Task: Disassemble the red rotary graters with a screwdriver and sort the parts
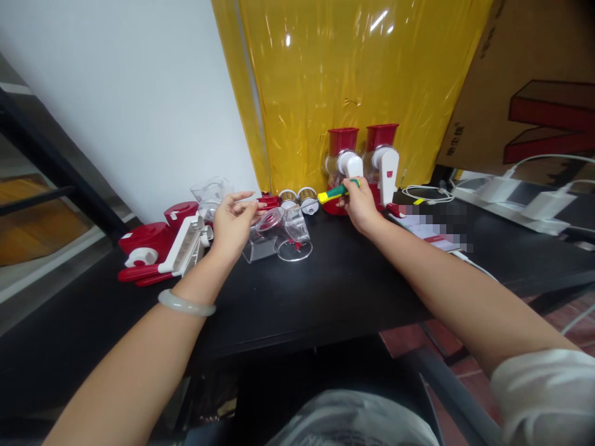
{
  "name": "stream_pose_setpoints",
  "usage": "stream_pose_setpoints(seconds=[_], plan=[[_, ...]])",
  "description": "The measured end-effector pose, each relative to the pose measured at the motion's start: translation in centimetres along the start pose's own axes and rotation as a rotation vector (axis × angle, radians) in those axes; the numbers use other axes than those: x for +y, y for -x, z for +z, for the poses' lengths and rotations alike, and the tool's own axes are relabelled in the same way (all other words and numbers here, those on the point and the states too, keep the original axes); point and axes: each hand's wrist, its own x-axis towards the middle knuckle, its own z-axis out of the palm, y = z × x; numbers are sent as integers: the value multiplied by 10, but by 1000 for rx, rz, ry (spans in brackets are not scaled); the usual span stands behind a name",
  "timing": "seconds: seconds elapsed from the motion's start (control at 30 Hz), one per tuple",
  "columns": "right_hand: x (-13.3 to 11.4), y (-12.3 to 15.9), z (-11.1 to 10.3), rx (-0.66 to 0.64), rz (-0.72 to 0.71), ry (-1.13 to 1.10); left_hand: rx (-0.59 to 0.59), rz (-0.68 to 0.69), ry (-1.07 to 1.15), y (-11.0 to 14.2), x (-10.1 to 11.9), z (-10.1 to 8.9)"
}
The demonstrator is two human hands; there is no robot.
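My left hand (230,224) is raised over the left part of the table, thumb and fingers drawn together; whatever is between them is too small or hidden to make out. Just right of its fingertips is a red plastic part (268,203). Clear plastic housings (260,244) lie close beside this hand. My right hand (360,204) is closed around a green and yellow tool handle (332,192), which looks like a screwdriver's, its yellow end pointing left. No shaft can be seen. Two metal grater drums (307,201) lie between my hands.
Two red and white rotary graters (383,158) stand behind my right hand. Red bases (147,240) and white crank handles with red grips (179,251) lie at left. A phone (427,230), cables and a white power strip (515,207) occupy the right side of the black table (297,310).
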Motion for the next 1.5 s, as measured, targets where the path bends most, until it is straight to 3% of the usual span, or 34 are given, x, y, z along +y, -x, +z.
stream_pose_setpoints(seconds=[0.47, 0.97, 1.17, 1.5], plan=[[-5, 5, 0, -22, -47, 59, -25, 84, -58, 1, 0, 1], [-7, 3, 2, 31, 45, -39, -28, 86, -63, 3, 3, 1], [-9, 5, 4, 0, 54, -89, -23, 146, -90, 2, -1, 0], [-2, 2, 0, -12, -9, 24, -32, 129, -91, 2, -1, 1]])
